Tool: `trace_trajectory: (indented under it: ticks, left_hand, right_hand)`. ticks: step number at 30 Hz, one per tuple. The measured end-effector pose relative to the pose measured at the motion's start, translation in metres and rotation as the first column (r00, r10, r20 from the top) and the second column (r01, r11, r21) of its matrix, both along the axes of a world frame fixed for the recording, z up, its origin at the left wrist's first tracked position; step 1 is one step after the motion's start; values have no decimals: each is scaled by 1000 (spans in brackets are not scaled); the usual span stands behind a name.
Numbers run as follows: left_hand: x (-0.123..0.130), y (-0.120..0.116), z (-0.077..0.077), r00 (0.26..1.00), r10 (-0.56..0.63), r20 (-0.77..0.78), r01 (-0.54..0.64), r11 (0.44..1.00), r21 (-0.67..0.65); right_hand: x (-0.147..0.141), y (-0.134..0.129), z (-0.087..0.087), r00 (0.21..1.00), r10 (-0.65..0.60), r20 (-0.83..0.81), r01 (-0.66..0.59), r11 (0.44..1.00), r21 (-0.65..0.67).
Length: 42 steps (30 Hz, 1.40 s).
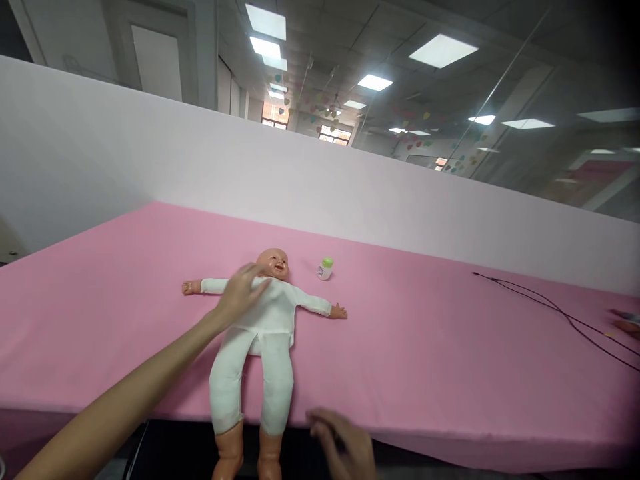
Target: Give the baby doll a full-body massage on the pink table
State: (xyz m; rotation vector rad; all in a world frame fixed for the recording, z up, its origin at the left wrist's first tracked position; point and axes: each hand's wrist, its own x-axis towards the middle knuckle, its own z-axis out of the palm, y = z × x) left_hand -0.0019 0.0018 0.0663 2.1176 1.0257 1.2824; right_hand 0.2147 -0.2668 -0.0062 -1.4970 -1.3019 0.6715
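A baby doll [277, 343] in a white long-sleeved top and white trousers lies on its back, arms spread and bare feet over the table's front edge. My left hand [243, 293] is at its upper chest, just below the chin, fingers stretched and apart with nothing in them; whether they touch the doll I cannot tell. My right hand [347, 443], a little blurred, is at the table's front edge, right of the doll's legs. Its thumb stands apart from the fingers and nothing shows in it. Right of the doll's head stands a small white bottle [325, 269] with a green cap.
Pink cloth covers the table [425, 353]. A thin black cable [555, 307] runs across the right side, and part of a person's hand [627, 327] shows at the right edge. Behind the table rises a white partition [300, 180] with glass above.
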Motion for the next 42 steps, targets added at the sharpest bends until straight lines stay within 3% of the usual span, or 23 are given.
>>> trace_trajectory:
  ticks: [1, 2, 3, 4, 6, 7, 9, 11, 15, 19, 24, 27, 30, 33, 35, 39, 42]
  left_hand:
    - [22, -1, 9, 985, -149, 89, 157, 983, -96]
    - [45, -1, 16, 942, -264, 208, 306, 928, -210]
    - [68, 3, 21, 871, -355, 339, 462, 825, -324]
    - [90, 8, 25, 787, -378, 488, 592, 687, -422]
    - [132, 24, 28, 662, -221, 716, 725, 431, -537]
    - [150, 34, 27, 638, -99, 764, 740, 353, -572]
    - [179, 53, 23, 612, 133, 780, 731, 280, -622]
    - [201, 68, 15, 601, 268, 753, 702, 274, -658]
    - [222, 88, -5, 595, 328, 734, 663, 316, -679]
    - [224, 99, -20, 568, 328, 755, 666, 355, -656]
    - [208, 102, -19, 535, 289, 794, 720, 337, -607]
    - [194, 89, -6, 503, 236, 832, 769, 318, -555]
    - [179, 61, 8, 471, 144, 870, 803, 338, -491]
    - [157, 23, 17, 446, 113, 888, 785, 428, -448]
    - [137, 0, 23, 443, 101, 891, 771, 464, -436]
    - [90, -29, 39, 447, -85, 891, 810, 462, -362]
    - [65, -37, 47, 496, -155, 854, 750, 573, -331]
  right_hand:
    - [11, 21, 15, 996, 17, 89, -21, 999, 46]
    - [22, 46, 30, 989, 6, 149, -20, 995, 93]
    - [32, 74, 44, 981, -12, 192, -11, 992, 122]
    - [42, 104, 56, 971, -19, 239, -15, 990, 139]
    - [60, 163, 73, 941, -62, 333, 5, 985, 170]
    - [69, 191, 77, 921, -79, 381, 11, 984, 177]
    - [86, 238, 79, 877, -137, 460, 51, 980, 195]
    - [102, 272, 74, 827, -164, 537, 66, 978, 197]
    - [124, 311, 57, 722, -99, 684, 36, 994, 106]
    - [133, 326, 48, 680, 3, 733, -11, 1000, 5]
    - [136, 325, 63, 727, 42, 686, -33, 999, -26]
    - [108, 308, 67, 848, -12, 530, -23, 998, 60]
    - [49, 280, 60, 961, 5, 277, -60, 980, 190]
    - [-6, 258, 59, 970, 7, 244, -98, 927, 361]
    - [-25, 252, 69, 968, 56, 245, -154, 903, 401]
    - [-47, 237, 86, 999, 50, -8, -45, 950, 310]
    - [-82, 207, 78, 993, 106, -42, -87, 942, 323]
